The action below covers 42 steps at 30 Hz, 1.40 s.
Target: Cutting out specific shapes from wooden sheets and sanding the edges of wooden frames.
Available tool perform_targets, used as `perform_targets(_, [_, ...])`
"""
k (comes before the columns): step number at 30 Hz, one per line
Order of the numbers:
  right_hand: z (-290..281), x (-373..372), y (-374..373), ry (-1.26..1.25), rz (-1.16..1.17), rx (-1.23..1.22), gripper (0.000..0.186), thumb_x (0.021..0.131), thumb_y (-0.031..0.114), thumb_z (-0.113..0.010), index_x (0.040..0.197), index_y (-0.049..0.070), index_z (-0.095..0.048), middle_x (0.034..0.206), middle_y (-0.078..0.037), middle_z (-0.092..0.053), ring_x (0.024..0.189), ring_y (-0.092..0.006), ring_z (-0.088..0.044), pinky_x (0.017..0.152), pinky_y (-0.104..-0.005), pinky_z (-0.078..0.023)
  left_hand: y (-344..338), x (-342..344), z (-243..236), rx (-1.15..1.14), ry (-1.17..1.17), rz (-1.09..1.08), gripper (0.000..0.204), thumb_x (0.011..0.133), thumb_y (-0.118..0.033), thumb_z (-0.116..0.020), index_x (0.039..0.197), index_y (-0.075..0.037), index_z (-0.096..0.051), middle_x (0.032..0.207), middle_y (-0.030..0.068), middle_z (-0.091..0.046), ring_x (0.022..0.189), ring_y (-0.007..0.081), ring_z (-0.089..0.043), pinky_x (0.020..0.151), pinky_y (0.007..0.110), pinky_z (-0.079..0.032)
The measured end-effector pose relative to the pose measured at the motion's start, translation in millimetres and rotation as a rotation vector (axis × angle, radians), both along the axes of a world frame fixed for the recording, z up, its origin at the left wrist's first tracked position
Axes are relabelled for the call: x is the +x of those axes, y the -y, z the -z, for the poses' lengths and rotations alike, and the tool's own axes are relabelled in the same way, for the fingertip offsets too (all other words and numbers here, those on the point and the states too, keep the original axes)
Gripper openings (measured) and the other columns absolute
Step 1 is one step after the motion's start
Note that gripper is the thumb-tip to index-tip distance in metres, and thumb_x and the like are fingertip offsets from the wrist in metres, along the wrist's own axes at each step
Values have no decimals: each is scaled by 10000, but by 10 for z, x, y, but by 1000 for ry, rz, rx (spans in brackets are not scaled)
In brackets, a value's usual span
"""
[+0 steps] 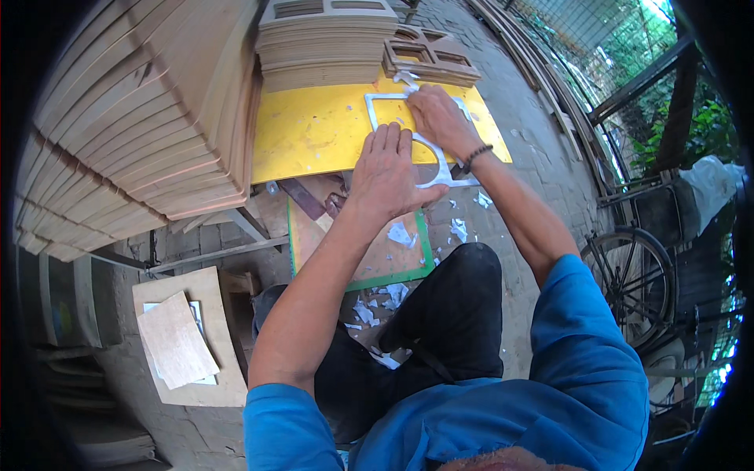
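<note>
A thin panel with cut-out openings and a white face (443,168) lies on the yellow board (302,129), its near end reaching past the board's edge. Flat on its left side rests my left hand (383,174), fingers stretched out and thumb toward a rounded opening. My right hand (441,118) is closed over the far part of the panel, its fingers curled. Right at those fingertips is a crumpled white scrap, like torn paper or film (407,79). What the right fingers pinch is hidden.
Tall stacks of cut wooden pieces (149,102) rise at left. More cut-out panels are piled (326,51) at the far edge, beside a smaller pile (432,56). White scraps (397,294) litter the ground and a green-edged board (385,263). A bicycle wheel (632,286) stands at right.
</note>
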State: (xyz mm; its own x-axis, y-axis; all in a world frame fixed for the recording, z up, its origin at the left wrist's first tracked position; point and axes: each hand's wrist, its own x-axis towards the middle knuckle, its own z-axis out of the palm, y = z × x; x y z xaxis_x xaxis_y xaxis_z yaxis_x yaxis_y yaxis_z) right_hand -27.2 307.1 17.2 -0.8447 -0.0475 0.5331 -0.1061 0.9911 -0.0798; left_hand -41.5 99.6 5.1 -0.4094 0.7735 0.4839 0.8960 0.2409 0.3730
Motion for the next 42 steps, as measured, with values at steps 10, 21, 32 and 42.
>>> perform_targets(10, [65,191,-626,46,347,90,172,910,140,-580,906,-8,-668,910,-220,-678,931,-395,-642,849,-500,-504,-59,20,127,161,-42,-12,973,672,-651,-762,1243,106,-541,1294,246,-546,1254,361,-490,1112,440,-368])
perform_targets(21, [-125,375,-542,-128,450,-163,277,969,229,-601,925,-38,-660,897,-250,-668,866,-430,-633,753,-471,-501,-51,28,157,156,-86,-41,971,690,-653,-749,1264,100,-536,1305,247,-539,1265,366,-477,1115,446,-359])
perform_targets(32, [-25,318,-572,138,273,56,181,902,145,-586,936,-9,-676,902,-227,-654,921,-419,-637,812,-504,-512,-31,1,116,142,-62,-35,984,689,-664,-746,1273,100,-538,1314,240,-550,1256,356,-501,1106,434,-377])
perform_targets(42, [-273,564,-844,196,656,-116,233,908,209,-646,930,-21,-673,979,-272,-684,905,-447,-658,752,-534,-498,24,15,156,83,-59,-41,995,705,-664,-738,1296,107,-520,1334,241,-533,1296,356,-466,1130,432,-344])
